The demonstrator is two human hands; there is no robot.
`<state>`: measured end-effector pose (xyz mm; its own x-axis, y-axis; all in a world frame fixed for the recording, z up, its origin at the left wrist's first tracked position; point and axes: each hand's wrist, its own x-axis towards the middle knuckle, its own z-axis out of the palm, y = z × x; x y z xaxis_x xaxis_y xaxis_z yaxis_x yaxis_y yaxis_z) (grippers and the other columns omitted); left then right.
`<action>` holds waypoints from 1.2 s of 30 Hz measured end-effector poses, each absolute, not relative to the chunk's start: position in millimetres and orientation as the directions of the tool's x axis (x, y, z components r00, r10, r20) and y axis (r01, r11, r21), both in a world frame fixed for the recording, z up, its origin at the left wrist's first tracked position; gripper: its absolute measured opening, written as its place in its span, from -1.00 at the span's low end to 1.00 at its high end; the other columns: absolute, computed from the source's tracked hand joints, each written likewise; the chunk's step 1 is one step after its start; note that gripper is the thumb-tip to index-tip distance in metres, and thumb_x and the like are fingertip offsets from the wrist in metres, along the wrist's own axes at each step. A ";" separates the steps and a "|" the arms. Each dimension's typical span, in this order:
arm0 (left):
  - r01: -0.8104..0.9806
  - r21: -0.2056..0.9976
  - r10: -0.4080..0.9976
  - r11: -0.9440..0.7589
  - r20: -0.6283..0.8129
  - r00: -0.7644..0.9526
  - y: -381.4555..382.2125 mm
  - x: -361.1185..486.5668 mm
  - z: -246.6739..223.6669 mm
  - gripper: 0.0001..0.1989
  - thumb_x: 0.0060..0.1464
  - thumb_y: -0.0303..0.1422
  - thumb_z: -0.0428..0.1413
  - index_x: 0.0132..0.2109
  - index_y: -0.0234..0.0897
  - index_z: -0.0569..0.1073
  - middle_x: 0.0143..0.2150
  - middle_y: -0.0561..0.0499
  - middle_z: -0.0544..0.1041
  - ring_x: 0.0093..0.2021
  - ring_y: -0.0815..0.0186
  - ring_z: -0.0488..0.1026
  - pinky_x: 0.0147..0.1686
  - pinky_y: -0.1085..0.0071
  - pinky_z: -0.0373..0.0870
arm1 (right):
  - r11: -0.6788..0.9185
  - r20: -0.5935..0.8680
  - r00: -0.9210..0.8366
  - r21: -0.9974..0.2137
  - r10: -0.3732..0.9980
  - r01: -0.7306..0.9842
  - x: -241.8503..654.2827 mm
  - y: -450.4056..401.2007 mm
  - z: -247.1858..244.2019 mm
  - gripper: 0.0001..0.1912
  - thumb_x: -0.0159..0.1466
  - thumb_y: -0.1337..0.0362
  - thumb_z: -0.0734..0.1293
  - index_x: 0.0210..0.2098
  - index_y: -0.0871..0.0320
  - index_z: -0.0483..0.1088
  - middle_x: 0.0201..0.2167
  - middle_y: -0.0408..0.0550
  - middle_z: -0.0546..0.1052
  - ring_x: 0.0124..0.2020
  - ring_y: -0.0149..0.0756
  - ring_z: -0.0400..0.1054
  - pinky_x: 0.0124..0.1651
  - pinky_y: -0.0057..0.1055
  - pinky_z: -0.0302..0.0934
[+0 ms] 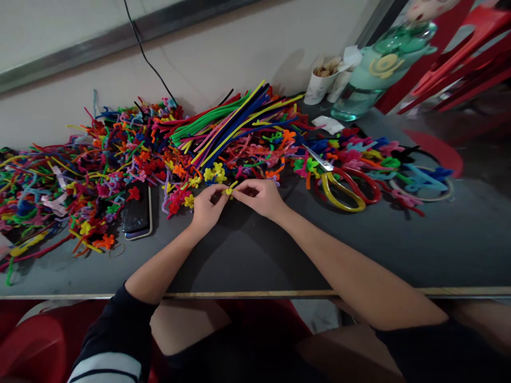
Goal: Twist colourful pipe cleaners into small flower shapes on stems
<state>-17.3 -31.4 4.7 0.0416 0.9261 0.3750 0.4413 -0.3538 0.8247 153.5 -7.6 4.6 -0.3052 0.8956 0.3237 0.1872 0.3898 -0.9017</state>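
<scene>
Between my two hands is a small yellow pipe cleaner (pixel 230 191), bent into a looped shape with a short end sticking up to the right. My left hand (pixel 208 205) pinches it from the left, thumb and forefinger together. From the other side my right hand (pixel 261 197) grips it with its fingertips. Just beyond my fingers lie yellow pipe-cleaner flowers (pixel 215 172). A bundle of straight pipe cleaners (pixel 227 125) in many colours rests on the pile behind them.
Scissors (pixel 343 186) with red and yellow handles lie right of my hands. A phone (pixel 137 210) sits at left beside a heap of coloured pipe-cleaner pieces (pixel 91 170). Paper cups (pixel 319 85) and a large clear green bottle (pixel 359 88) stand at the back right.
</scene>
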 end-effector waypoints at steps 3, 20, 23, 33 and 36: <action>0.385 0.863 0.938 -0.329 0.346 0.025 -28.6 -18.3 2.0 -0.89 0.11 -0.36 0.12 -0.24 -0.29 0.51 -0.31 -0.01 0.58 -0.35 0.41 0.49 -0.38 0.51 0.40 | 0.322 0.252 -0.338 -0.932 0.907 0.169 153.7 -5.1 2.7 -0.70 0.13 0.06 0.40 -0.37 0.20 0.55 -0.51 -0.07 0.54 -0.56 -0.43 0.34 -0.50 -0.46 0.19; 0.215 0.938 0.960 -0.273 0.252 0.119 -28.6 -20.8 -1.4 -0.77 0.02 -0.21 0.20 -0.32 -0.32 0.55 -0.44 -0.02 0.57 -0.47 0.41 0.47 -0.43 0.49 0.42 | 0.148 0.097 -0.527 -0.987 0.844 0.056 158.5 2.4 3.8 -0.63 0.05 -0.03 0.44 -0.46 0.19 0.51 -0.55 -0.08 0.53 -0.61 -0.46 0.31 -0.52 -0.48 0.20; 0.249 0.924 0.955 -0.291 0.267 0.127 -30.8 -19.8 -0.4 -0.82 0.01 -0.26 0.20 -0.35 -0.32 0.53 -0.46 -0.01 0.56 -0.48 0.43 0.45 -0.46 0.50 0.40 | 0.211 0.123 -0.505 -0.970 0.854 0.120 156.4 -2.7 3.7 -0.60 0.09 -0.05 0.41 -0.48 0.21 0.48 -0.59 -0.08 0.49 -0.61 -0.45 0.30 -0.54 -0.48 0.16; 0.334 0.911 0.966 -0.240 0.259 -0.013 -31.7 -18.9 0.1 -0.85 0.00 -0.30 0.19 -0.37 -0.31 0.53 -0.52 0.05 0.50 -0.56 0.48 0.34 -0.56 0.54 0.27 | 0.218 0.136 -0.507 -0.970 0.851 0.107 155.9 -3.3 7.7 -0.61 0.14 -0.05 0.37 -0.41 0.20 0.48 -0.52 -0.08 0.51 -0.59 -0.45 0.32 -0.49 -0.48 0.21; 0.283 0.934 0.973 -0.219 0.232 -0.012 -29.5 -19.7 0.1 -0.82 0.00 -0.26 0.19 -0.36 -0.32 0.54 -0.52 0.05 0.50 -0.56 0.48 0.36 -0.56 0.55 0.28 | 0.180 0.121 -0.533 -0.982 0.837 0.060 157.0 -0.9 7.9 -0.62 0.12 -0.04 0.38 -0.40 0.19 0.50 -0.51 -0.07 0.53 -0.59 -0.45 0.31 -0.48 -0.46 0.24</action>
